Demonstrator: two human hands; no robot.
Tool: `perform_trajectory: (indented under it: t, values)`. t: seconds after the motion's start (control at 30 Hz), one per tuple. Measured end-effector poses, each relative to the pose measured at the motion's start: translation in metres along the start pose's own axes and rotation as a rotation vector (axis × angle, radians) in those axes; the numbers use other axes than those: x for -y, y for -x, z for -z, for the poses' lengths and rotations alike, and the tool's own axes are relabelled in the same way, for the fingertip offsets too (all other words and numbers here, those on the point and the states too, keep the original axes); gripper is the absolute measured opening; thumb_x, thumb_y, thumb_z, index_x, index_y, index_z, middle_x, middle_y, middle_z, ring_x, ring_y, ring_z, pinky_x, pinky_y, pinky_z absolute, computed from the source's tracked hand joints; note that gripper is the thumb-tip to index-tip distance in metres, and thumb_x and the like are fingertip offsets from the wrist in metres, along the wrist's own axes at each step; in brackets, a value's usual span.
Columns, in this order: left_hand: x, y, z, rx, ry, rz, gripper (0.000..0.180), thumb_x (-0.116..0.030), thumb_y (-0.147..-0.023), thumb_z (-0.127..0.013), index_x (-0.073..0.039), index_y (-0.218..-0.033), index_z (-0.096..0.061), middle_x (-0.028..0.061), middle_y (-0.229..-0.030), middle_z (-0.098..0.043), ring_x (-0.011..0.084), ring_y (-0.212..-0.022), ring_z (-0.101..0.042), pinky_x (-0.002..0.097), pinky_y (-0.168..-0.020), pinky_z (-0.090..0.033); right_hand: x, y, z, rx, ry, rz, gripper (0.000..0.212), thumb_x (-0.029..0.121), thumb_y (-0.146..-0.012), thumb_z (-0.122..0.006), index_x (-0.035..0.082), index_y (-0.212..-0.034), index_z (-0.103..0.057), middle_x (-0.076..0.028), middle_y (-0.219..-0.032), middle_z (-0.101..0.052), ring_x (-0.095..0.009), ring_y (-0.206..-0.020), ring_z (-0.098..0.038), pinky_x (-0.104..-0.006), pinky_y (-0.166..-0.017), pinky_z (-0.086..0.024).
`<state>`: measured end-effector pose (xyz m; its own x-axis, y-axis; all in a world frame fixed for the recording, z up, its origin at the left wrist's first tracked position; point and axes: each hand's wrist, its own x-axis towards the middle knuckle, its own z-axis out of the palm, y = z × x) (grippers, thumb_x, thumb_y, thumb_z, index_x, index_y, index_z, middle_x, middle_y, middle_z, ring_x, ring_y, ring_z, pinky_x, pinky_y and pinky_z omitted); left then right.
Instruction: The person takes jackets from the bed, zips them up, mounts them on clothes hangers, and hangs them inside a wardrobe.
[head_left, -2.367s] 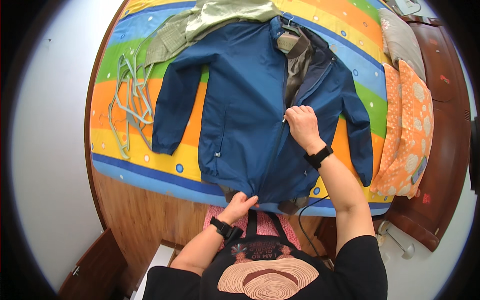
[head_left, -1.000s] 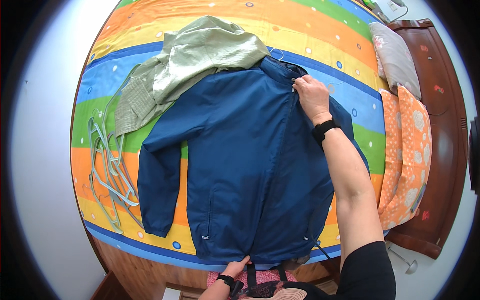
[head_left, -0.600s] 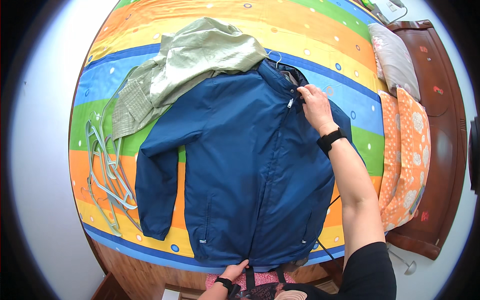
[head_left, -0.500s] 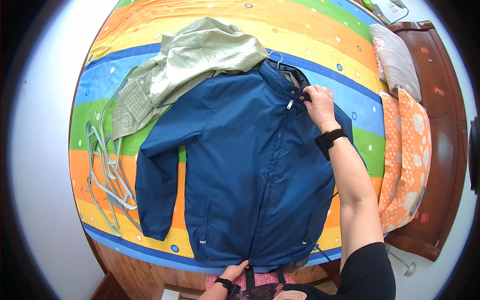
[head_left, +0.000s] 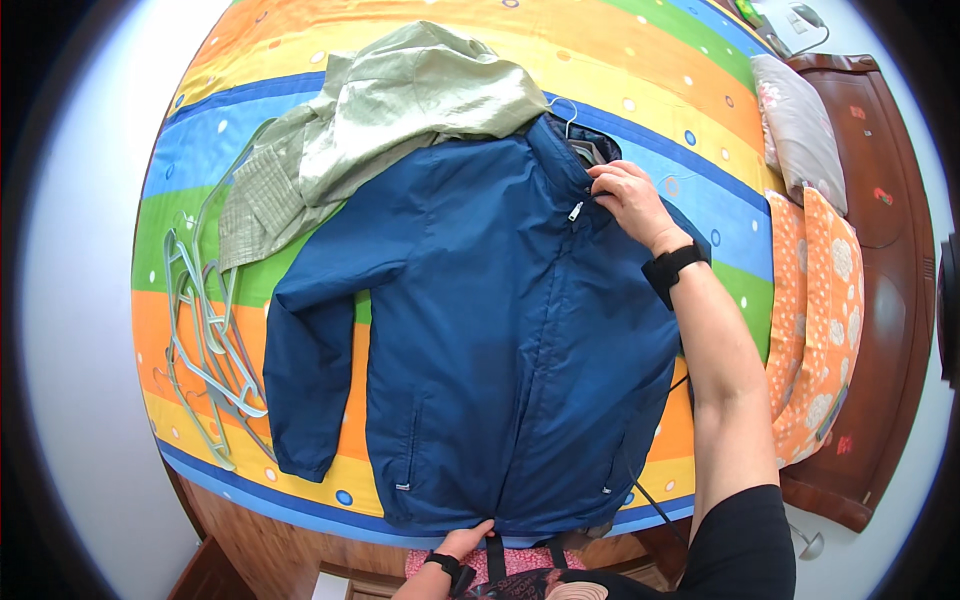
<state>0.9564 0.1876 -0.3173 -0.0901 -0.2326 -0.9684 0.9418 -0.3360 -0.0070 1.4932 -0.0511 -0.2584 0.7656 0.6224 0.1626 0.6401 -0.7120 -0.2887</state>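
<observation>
I've got the bed (head_left: 640,70) filling most of my view, bright stripes running across it, with the brown headboard (head_left: 895,330) standing along the right. Spread over the middle is the jacket (head_left: 470,300), dark blue, front up, collar far and hem near, its left-side sleeve lying bent toward me while my right forearm covers much of the other side. Far left, a pale green shirt (head_left: 410,100) lies crumpled, touching the jacket's shoulder. Over by the headboard I see the orange pillow (head_left: 830,330), with the grey pillow (head_left: 800,130) just beyond it. On the left, a tangle of hangers (head_left: 205,350) lies beside the sleeve. And here's my right hand (head_left: 632,200), up at the collar (head_left: 557,155), fingers bent, finger and thumb pinching its right front edge. Down at the near edge, my left hand (head_left: 462,543) pinches the hem by the zip line, thumb on top, its other fingers hidden from me. A pale hook (head_left: 570,115) pokes out beyond the neck, and the silvery zip pull (head_left: 575,211) hangs just below the collar, near my right fingertips.
</observation>
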Motion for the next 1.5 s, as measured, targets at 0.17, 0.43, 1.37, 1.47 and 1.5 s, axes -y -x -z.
perform_trajectory:
  t: [0.17,0.43,1.37,1.47,1.5]
  values:
    - [0.001,-0.001,-0.001,0.013,0.021,-0.026,0.043,-0.050,-0.082,-0.051,-0.013,-0.086,-0.070,0.0067,-0.096,-0.065,0.0184,-0.090,-0.055,0.0253,-0.086,-0.037,0.004,-0.014,-0.006,0.128,0.036,0.030,0.011,0.006,-0.070,-0.062,0.009,-0.079,-0.055,-0.004,-0.086,-0.060,-0.022,-0.094,-0.053,-0.0324,-0.086,-0.037]
    - [0.008,-0.011,-0.002,0.015,0.062,-0.004,0.042,-0.046,-0.082,-0.054,-0.007,-0.084,-0.069,0.0053,-0.094,-0.066,0.0167,-0.091,-0.055,0.0249,-0.087,-0.037,0.011,-0.018,-0.018,0.126,0.007,-0.155,0.012,0.007,-0.070,-0.063,0.007,-0.079,-0.055,-0.010,-0.076,-0.060,-0.029,-0.079,-0.056,-0.0352,-0.078,-0.041]
    - [0.000,-0.006,0.000,0.032,0.095,0.003,0.041,-0.046,-0.080,-0.056,-0.008,-0.083,-0.070,0.0038,-0.092,-0.066,0.0156,-0.088,-0.055,0.0250,-0.085,-0.037,0.006,-0.007,-0.034,-0.049,-0.020,-0.204,0.038,0.004,-0.071,-0.066,0.007,-0.102,-0.046,-0.012,-0.086,-0.059,-0.031,-0.085,-0.055,-0.0367,-0.079,-0.042]
    - [-0.002,-0.004,0.001,0.042,0.121,0.001,0.041,-0.046,-0.080,-0.056,-0.008,-0.084,-0.070,0.0037,-0.092,-0.066,0.0159,-0.087,-0.055,0.0251,-0.085,-0.037,0.001,-0.006,-0.036,-0.053,0.042,-0.256,0.038,0.007,-0.070,-0.067,0.006,-0.102,-0.047,-0.013,-0.085,-0.059,-0.030,-0.087,-0.055,-0.0372,-0.081,-0.040]
    - [-0.001,-0.004,0.001,0.041,0.115,-0.021,0.040,-0.046,-0.080,-0.056,-0.008,-0.084,-0.069,0.0037,-0.091,-0.066,0.0157,-0.087,-0.055,0.0251,-0.085,-0.037,-0.001,-0.006,-0.036,-0.052,0.042,-0.256,0.038,0.007,-0.070,-0.067,0.006,-0.102,-0.047,-0.013,-0.085,-0.059,-0.030,-0.087,-0.055,-0.0372,-0.081,-0.040]
